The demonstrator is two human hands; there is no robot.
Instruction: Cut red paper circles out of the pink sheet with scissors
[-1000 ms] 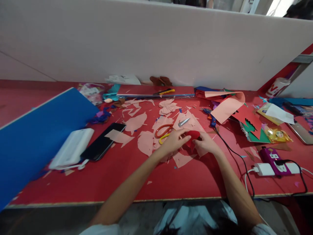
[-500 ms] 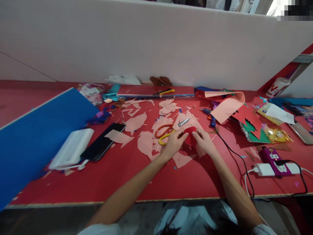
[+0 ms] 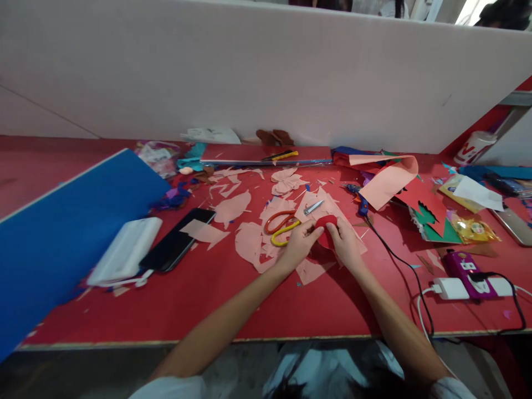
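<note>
Between my two hands is a red piece of felt or paper [image 3: 326,238] with a rounded edge; its exact material I cannot make out. My left hand [image 3: 302,241] pinches its left side, and my right hand [image 3: 344,244] grips the right side. Just left of my left hand lie scissors [image 3: 282,227] with orange and yellow handles, their blade tip [image 3: 313,207] showing past the handles. Pink cut pieces [image 3: 249,242] lie around and under the scissors. A larger pink sheet [image 3: 332,205] rests behind my hands.
A glue gun [image 3: 362,205] with a black cord lies right of my hands, near a curled pink sheet [image 3: 388,183]. A purple-and-white power strip [image 3: 465,271] sits at right. Leftward are a black phone [image 3: 178,241], a white pack [image 3: 124,252] and a blue board [image 3: 83,233]. A yellow cutter [image 3: 280,155] lies behind.
The red piece now looks bent, its upper edge folded over between my fingers. Both hands stay in nearly the same place. The view has shifted slightly.
</note>
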